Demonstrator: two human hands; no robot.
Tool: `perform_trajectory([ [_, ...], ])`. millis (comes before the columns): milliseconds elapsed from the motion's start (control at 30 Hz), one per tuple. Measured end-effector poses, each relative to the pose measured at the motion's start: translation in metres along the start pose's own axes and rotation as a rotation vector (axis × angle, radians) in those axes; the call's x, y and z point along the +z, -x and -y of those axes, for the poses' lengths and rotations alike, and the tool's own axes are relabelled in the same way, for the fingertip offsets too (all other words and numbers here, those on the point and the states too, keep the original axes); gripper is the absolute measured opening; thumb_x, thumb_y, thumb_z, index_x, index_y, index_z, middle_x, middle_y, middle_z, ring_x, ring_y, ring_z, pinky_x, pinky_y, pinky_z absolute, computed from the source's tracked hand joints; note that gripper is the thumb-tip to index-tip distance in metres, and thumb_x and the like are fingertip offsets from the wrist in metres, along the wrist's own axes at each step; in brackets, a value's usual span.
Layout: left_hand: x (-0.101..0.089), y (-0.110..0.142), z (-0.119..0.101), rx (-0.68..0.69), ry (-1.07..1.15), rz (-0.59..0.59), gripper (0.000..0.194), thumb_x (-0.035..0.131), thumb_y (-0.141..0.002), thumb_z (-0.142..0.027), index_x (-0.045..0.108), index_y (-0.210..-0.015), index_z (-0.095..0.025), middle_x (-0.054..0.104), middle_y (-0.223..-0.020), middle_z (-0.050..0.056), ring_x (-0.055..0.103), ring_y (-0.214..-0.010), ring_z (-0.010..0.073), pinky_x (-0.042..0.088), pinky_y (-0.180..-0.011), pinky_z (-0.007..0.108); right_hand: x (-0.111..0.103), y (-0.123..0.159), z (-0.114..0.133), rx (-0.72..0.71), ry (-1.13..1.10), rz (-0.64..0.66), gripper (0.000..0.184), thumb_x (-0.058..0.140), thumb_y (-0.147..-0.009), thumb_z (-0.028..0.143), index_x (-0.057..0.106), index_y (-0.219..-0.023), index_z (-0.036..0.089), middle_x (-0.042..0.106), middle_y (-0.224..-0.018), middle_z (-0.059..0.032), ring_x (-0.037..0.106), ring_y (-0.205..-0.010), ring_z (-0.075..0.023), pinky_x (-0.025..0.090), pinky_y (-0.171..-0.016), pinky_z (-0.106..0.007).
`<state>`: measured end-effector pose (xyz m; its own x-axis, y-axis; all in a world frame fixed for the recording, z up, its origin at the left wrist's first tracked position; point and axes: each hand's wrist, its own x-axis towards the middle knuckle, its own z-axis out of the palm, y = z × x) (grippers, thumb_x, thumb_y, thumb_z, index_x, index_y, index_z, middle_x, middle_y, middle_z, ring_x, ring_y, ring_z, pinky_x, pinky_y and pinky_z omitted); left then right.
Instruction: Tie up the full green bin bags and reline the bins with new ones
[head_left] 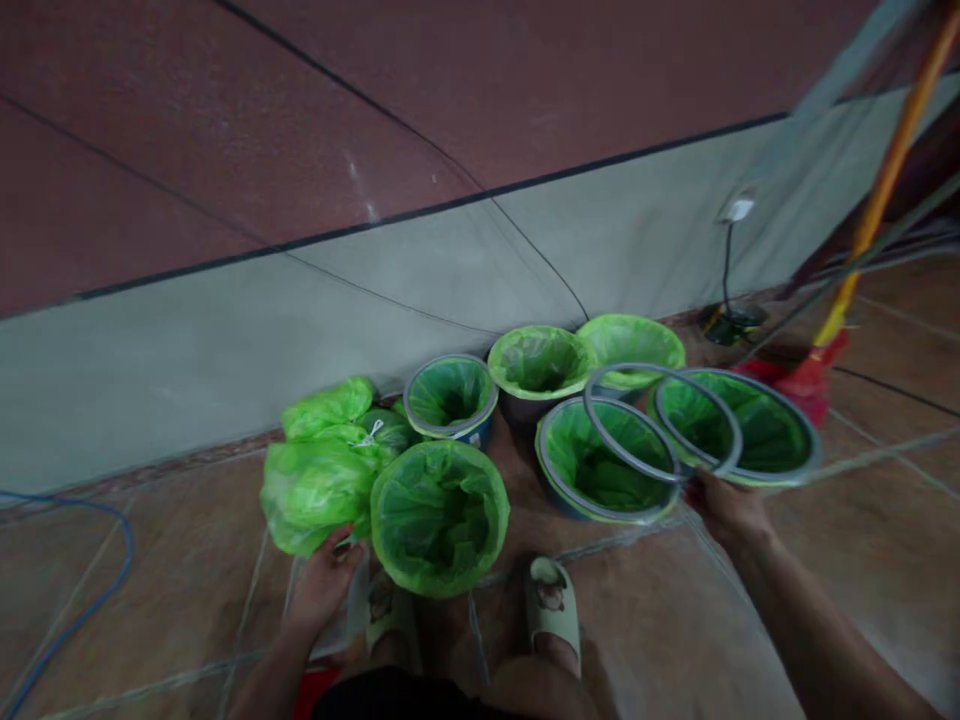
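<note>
Several small bins lined with green plastic bags stand on the tiled floor by the wall. My right hand (726,508) is closed on a grey ring (660,420), held above two lined bins (604,462). My left hand (324,580) rests low at the left side of the nearest green-lined bin (439,518), fingers curled against it and the tied green bags (319,480) beside it; what it grips is unclear. My feet in pale slippers (552,600) are just behind that bin.
A grey and maroon wall (300,300) runs behind the bins. A broom with an orange handle (885,180) leans at the right. A wall socket with a black cable (731,260) is nearby. A blue cable (82,590) lies on the floor at the left.
</note>
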<state>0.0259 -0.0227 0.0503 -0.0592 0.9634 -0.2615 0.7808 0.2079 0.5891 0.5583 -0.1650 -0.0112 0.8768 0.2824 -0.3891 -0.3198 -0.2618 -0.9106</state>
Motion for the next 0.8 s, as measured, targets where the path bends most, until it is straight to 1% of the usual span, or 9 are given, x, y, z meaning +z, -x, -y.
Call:
perform_trajectory([
  [67, 0.001, 0.005, -0.016, -0.002, 0.087, -0.010, 0.051, 0.059, -0.069, -0.054, 0.064, -0.105, -0.018, 0.073, -0.098, 0.009, 0.067, -0.099, 0.0296, 0.051, -0.090, 0.039, 0.007, 0.044, -0.009, 0.065, -0.103, 0.152, 0.018, 0.069, -0.065, 0.029, 0.056, -0.070, 0.018, 0.056, -0.055, 0.0028, 0.051, -0.043, -0.0081, 0.048, -0.042, -0.019],
  [133, 0.006, 0.010, -0.036, 0.013, 0.237, -0.017, 0.054, 0.056, -0.074, -0.057, 0.062, -0.109, -0.017, 0.069, -0.112, 0.011, 0.063, -0.107, 0.0275, 0.048, -0.094, 0.039, 0.023, 0.096, -0.023, 0.070, -0.088, 0.362, 0.028, 0.074, -0.064, 0.038, 0.058, -0.074, 0.018, 0.056, -0.055, 0.0036, 0.051, -0.043, -0.0083, 0.049, -0.042, -0.020],
  [233, 0.016, 0.019, -0.063, -0.066, 0.550, 0.081, 0.061, 0.047, -0.081, -0.064, 0.059, -0.116, -0.016, 0.066, -0.119, 0.014, 0.063, -0.106, 0.0263, 0.052, -0.084, 0.037, 0.060, 0.163, -0.049, 0.071, 0.009, 0.621, 0.037, 0.071, -0.065, 0.051, 0.055, -0.074, 0.019, 0.053, -0.050, 0.0051, 0.051, -0.041, -0.0101, 0.049, -0.040, -0.023],
  [300, 0.022, 0.023, -0.072, -0.113, 0.679, 0.143, 0.062, 0.046, -0.082, -0.066, 0.060, -0.115, -0.015, 0.066, -0.115, 0.015, 0.065, -0.099, 0.0247, 0.053, -0.075, 0.034, 0.083, 0.188, -0.065, 0.074, 0.089, 0.673, 0.039, 0.067, -0.066, 0.055, 0.053, -0.075, 0.021, 0.050, -0.048, 0.0063, 0.051, -0.039, -0.0116, 0.050, -0.040, -0.025],
  [367, 0.026, 0.024, -0.071, -0.118, 0.710, 0.146, 0.057, 0.056, -0.077, -0.061, 0.060, -0.112, -0.016, 0.068, -0.106, 0.012, 0.066, -0.090, 0.0212, 0.052, -0.070, 0.031, 0.097, 0.198, -0.077, 0.063, 0.147, 0.682, 0.039, 0.065, -0.068, 0.056, 0.052, -0.079, 0.021, 0.050, -0.048, 0.0070, 0.053, -0.039, -0.0130, 0.051, -0.040, -0.027],
  [467, 0.031, 0.024, -0.055, -0.109, 0.671, 0.126, 0.054, 0.072, -0.065, -0.048, 0.059, -0.108, -0.018, 0.068, -0.086, 0.003, 0.064, -0.075, 0.0164, 0.049, -0.064, 0.027, 0.098, 0.198, -0.087, 0.021, 0.243, 0.694, 0.036, 0.061, -0.071, 0.054, 0.052, -0.082, 0.021, 0.052, -0.051, 0.0066, 0.056, -0.041, -0.0145, 0.053, -0.042, -0.029],
  [567, 0.035, 0.023, -0.034, -0.095, 0.611, 0.207, 0.041, 0.074, -0.060, -0.041, 0.061, -0.090, -0.017, 0.064, -0.071, -0.001, 0.060, -0.064, 0.0143, 0.045, -0.057, 0.024, 0.088, 0.196, -0.089, -0.061, 0.401, 0.703, 0.033, 0.058, -0.074, 0.053, 0.053, -0.080, 0.021, 0.054, -0.052, 0.0049, 0.058, -0.042, -0.0154, 0.051, -0.042, -0.028],
  [633, 0.037, 0.023, -0.021, -0.076, 0.573, 0.256, 0.033, 0.072, -0.060, -0.040, 0.061, -0.080, -0.016, 0.063, -0.068, -0.001, 0.058, -0.061, 0.0134, 0.043, -0.054, 0.023, 0.085, 0.198, -0.087, -0.108, 0.489, 0.711, 0.032, 0.055, -0.076, 0.053, 0.055, -0.081, 0.022, 0.056, -0.054, 0.0035, 0.060, -0.045, -0.0166, 0.051, -0.043, -0.028],
  [800, 0.034, 0.024, 0.010, -0.100, 0.566, 0.278, 0.031, 0.070, -0.062, -0.039, 0.060, -0.082, -0.017, 0.066, -0.075, 0.000, 0.061, -0.067, 0.0150, 0.048, -0.061, 0.026, 0.100, 0.204, -0.085, -0.132, 0.515, 0.746, 0.034, 0.053, -0.078, 0.054, 0.054, -0.085, 0.022, 0.059, -0.062, 0.0023, 0.062, -0.052, -0.0169, 0.052, -0.047, -0.028],
])
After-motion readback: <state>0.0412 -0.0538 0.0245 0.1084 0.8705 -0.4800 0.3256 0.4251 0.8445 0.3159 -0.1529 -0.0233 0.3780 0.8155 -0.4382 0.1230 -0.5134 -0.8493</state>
